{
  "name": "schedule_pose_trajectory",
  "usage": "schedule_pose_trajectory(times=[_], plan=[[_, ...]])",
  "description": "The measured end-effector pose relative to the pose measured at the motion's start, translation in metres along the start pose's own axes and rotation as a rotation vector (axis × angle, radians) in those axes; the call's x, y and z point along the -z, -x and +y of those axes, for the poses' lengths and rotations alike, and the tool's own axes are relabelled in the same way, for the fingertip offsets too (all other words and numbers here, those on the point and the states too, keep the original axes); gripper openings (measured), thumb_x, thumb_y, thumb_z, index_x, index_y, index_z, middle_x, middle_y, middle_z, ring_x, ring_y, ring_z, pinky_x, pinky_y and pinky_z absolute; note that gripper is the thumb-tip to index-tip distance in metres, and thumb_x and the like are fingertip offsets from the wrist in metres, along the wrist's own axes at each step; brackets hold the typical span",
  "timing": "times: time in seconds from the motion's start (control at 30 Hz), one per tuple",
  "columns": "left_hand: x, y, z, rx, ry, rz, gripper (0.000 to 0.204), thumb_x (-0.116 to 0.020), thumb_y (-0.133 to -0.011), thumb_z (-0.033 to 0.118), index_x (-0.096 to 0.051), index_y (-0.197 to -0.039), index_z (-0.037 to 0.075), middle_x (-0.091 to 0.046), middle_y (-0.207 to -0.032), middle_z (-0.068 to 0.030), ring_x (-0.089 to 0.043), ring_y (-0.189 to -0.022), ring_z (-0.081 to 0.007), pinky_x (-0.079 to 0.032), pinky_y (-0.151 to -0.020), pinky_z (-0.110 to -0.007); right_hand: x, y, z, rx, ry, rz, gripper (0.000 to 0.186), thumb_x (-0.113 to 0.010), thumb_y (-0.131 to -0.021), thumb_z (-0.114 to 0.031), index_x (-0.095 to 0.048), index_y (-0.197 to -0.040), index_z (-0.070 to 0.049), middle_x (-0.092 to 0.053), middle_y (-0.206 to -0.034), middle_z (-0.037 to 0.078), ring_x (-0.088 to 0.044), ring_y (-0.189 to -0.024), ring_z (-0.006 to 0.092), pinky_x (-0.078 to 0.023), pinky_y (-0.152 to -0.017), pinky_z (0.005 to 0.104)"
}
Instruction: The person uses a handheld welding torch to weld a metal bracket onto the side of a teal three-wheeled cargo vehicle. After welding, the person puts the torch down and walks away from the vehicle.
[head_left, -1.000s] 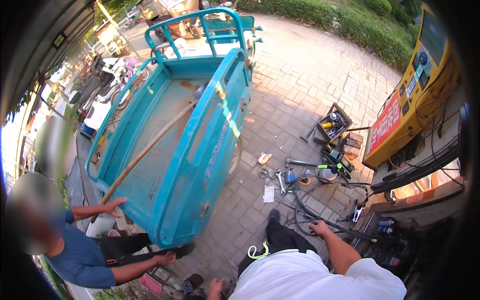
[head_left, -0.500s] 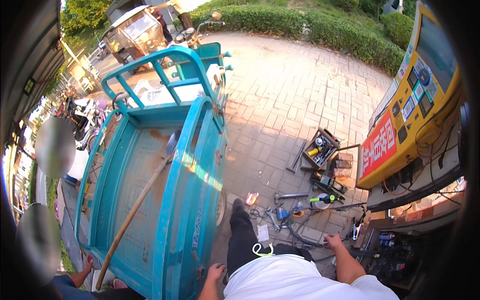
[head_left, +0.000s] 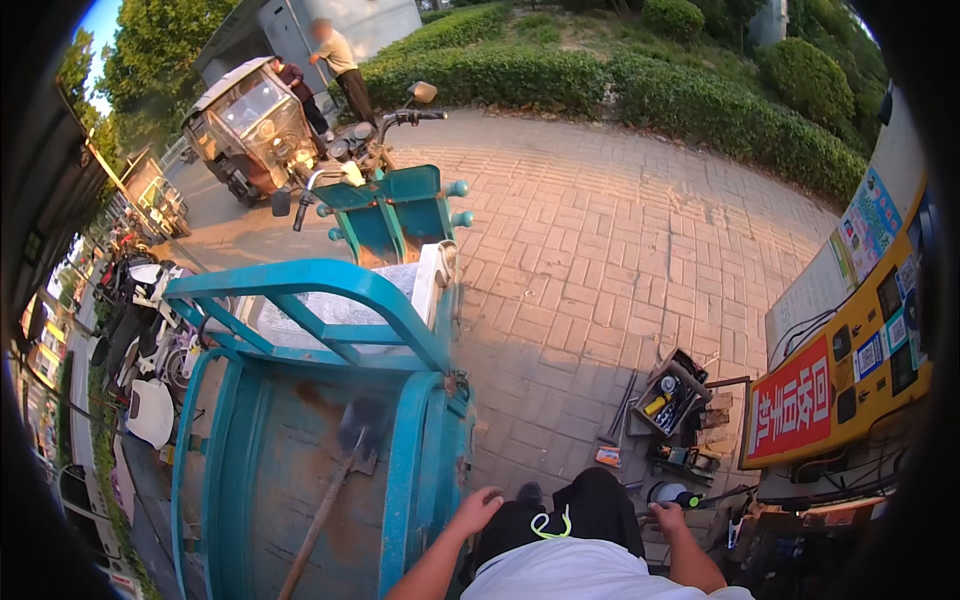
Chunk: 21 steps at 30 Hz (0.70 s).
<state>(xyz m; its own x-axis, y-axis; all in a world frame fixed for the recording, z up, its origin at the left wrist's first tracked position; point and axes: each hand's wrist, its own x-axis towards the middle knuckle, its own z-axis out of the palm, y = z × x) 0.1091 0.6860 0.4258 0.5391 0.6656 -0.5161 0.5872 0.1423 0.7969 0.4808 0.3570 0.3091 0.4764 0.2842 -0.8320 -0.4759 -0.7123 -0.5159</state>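
My left hand (head_left: pixel 477 512) is held out beside the right side wall of a teal cargo tricycle (head_left: pixel 400 480). It holds nothing, its fingers loosely bent and apart. My right hand (head_left: pixel 667 520) hangs by my hip, near the tools on the paving, also empty with relaxed fingers. Inside the tricycle's cargo bed lies a shovel (head_left: pixel 322 520) with a wooden handle, its grey blade toward the front rail.
A tool box (head_left: pixel 668 395), a small orange-and-white packet (head_left: pixel 608 456) and several tools lie on the brick paving. At right stands a yellow cabinet (head_left: pixel 850 390) with a red panel. Two people (head_left: pixel 343 75) stand by a covered tricycle (head_left: pixel 250 125) beyond; parked scooters (head_left: pixel 150 330) line the left.
My view has shifted forward and up along the tricycle, showing its handlebars fully. My left hand has swung forward. The people at the lower left have left the view.
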Motion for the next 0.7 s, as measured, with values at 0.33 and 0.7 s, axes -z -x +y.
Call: schedule_pose_trajectory(times=[0.33,0.7], plan=[[0.035,-0.252,0.14,-0.023,-0.151,-0.187,0.043,-0.067,-0.095,0.027,-0.063,-0.13,0.003,-0.07,-0.123,-0.0165,-0.067,-0.112,-0.0271,-0.053,-0.096,-0.038,-0.027,-0.078,-0.094,-0.234,0.062,0.055,0.032,-0.07,-0.093,-0.028,-0.068,-0.11,0.0,-0.071,-0.091,0.009,-0.068,-0.073,0.0249,-0.052,-0.058,0.0405],[0.107,-0.455,0.232,0.213,-0.14,0.173,0.042,-0.067,-0.093,0.03,-0.066,-0.124,0.002,-0.071,-0.116,-0.0209,-0.069,-0.111,-0.0306,-0.053,-0.096,-0.04,0.027,-0.345,-0.501,0.041,0.009,0.044,0.03,-0.062,-0.097,-0.027,-0.065,-0.106,0.002,-0.065,-0.086,0.008,-0.063,-0.068,0.0189,-0.05,-0.057,0.036]])
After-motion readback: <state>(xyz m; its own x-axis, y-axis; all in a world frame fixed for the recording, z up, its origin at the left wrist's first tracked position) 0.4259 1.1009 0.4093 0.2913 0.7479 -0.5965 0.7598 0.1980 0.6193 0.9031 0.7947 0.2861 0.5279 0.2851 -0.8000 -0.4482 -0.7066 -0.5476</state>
